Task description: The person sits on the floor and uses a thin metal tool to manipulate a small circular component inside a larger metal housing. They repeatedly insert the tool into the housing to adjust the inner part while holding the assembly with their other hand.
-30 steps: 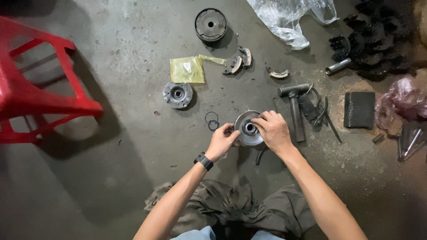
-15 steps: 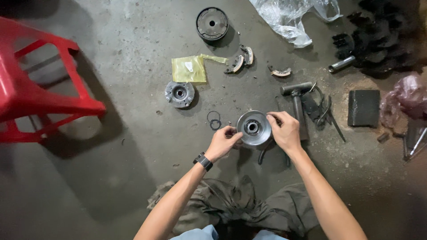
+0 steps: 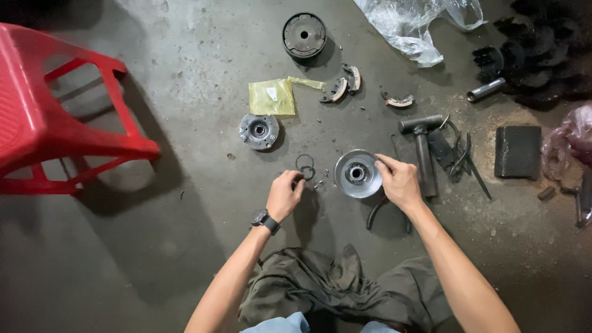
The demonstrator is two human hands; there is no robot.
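The metal disc (image 3: 357, 174), round with a hole in the middle, lies flat on the concrete floor (image 3: 185, 246) in front of the person. The right hand (image 3: 401, 182) grasps its right edge with fingers curled round the rim. The left hand (image 3: 285, 194), a watch (image 3: 262, 219) at the wrist, is loosely bent, its fingertips at two thin black rings (image 3: 305, 166) lying just left of the disc; whether it pinches them I cannot tell. A hammer (image 3: 422, 148) lies just right of the right hand. A second hub (image 3: 259, 131) sits farther left beside a yellow packet (image 3: 272, 97). A red stool (image 3: 55, 117) stands well apart at left.
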